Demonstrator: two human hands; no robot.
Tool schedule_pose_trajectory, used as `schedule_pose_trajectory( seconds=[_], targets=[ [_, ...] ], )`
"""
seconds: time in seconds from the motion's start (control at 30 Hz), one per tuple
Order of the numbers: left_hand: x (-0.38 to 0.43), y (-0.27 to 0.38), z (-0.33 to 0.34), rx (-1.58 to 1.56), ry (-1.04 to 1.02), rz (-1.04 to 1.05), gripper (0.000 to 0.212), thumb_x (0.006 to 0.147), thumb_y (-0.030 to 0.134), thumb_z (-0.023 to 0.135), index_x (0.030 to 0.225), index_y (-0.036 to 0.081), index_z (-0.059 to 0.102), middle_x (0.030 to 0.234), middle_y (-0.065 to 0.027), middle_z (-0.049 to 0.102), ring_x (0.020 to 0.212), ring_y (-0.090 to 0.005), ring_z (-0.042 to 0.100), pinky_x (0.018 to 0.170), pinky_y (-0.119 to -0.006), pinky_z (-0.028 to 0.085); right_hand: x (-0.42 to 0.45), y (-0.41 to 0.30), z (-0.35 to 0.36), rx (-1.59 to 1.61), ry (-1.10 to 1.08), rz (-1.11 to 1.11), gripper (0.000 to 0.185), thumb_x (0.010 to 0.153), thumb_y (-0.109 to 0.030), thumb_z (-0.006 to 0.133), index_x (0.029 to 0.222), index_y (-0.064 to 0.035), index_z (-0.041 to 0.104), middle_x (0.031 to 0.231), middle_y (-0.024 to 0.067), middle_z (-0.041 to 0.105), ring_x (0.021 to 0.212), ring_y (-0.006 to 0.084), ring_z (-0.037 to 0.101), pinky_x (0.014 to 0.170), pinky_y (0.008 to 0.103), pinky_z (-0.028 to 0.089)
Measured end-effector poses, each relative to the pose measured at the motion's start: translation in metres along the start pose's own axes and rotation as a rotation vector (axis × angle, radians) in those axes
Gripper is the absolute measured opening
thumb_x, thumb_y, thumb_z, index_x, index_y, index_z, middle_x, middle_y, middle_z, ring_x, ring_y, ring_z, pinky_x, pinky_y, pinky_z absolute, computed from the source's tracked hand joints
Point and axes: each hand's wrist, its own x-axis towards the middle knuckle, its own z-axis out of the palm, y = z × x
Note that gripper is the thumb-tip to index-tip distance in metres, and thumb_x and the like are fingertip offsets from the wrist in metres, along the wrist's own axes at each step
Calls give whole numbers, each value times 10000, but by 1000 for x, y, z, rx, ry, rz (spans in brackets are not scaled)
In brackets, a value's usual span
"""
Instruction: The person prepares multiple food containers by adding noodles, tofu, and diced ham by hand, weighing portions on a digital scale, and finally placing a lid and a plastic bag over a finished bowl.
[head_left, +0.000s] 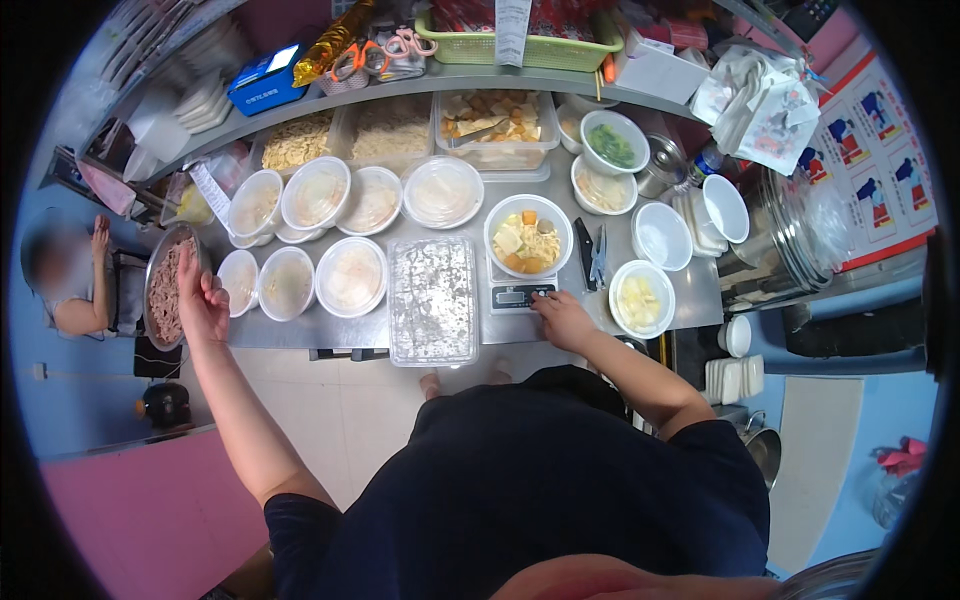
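Note:
My left hand (202, 300) is at the table's left end, over the near rim of a steel bowl (154, 330) of shredded meat (166, 289). Its fingers are partly curled, and whether they hold anything is unclear. A finger of my right hand (564, 319) touches the button panel of a digital kitchen scale (512, 298). On that scale stands a white plastic bowl (491, 251) with noodles, tofu and orange pieces (527, 244) in it. Left of the scale lies a clear lidded plastic box (433, 300). A black-handled knife (584, 251) and a blue-grey tool (598, 259) lie to the scale's right.
Several lidded round tubs (351, 277) fill the table's left half. Food bins (495, 124) line the back under a shelf (420, 81). At right stand a bowl of pale yellow chunks (642, 300), a bowl of greens (611, 145) and white bowls (661, 236). Another person (82, 292) is at far left.

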Motion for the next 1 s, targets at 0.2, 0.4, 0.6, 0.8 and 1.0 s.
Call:
schedule_pose_trajectory(
  seconds=[0.2, 0.4, 0.6, 0.8, 1.0],
  targets=[
    [-80, -71, 46, 1270, -611, -375, 317, 889, 224, 544, 1199, 177, 592, 637, 54, 471, 493, -64, 391, 441, -233, 337, -6, 10, -7, 163, -50, -2, 336, 808, -126, 554, 1135, -80, 610, 1323, 116, 526, 1233, 333, 461, 1050, 411, 362],
    [-136, -214, -38, 1702, -832, -253, 393, 935, 326, 520, 1156, 3, 554, 870, -97, 638, 701, -176, 620, 593, -325, 527, -5, -4, -27, 673, -327, 330, 317, 886, -212, 550, 1175, -91, 601, 1241, 155, 572, 1112, 310, 555, 920, 381, 466],
    [-151, -246, -39, 1236, -556, -579, 346, 970, 306, 468, 1118, -6, 492, 829, -113, 628, 671, -200, 627, 575, -324, 534, 36, -27, -15, 1020, -640, 519, 461, 873, -269, 579, 1288, -78, 515, 1235, 192, 561, 1094, 306, 563, 928, 358, 460],
    [-150, -249, -50, 945, -419, -753, 282, 975, 318, 482, 1012, 39, 467, 759, -86, 615, 582, -143, 588, 508, -269, 486, 96, -93, -12, 636, -126, 278, 551, 876, -207, 546, 1359, 4, 383, 1315, 306, 422, 1198, 422, 451, 1003, 445, 390],
    [-161, -260, -57, 818, -379, -699, 236, 988, 332, 459, 989, 95, 454, 721, -44, 569, 560, -126, 549, 502, -259, 467, 158, -110, 6, 135, 168, 196, 597, 858, -111, 493, 1392, 47, 276, 1426, 360, 226, 1274, 464, 364, 1048, 480, 338]
  ],
)
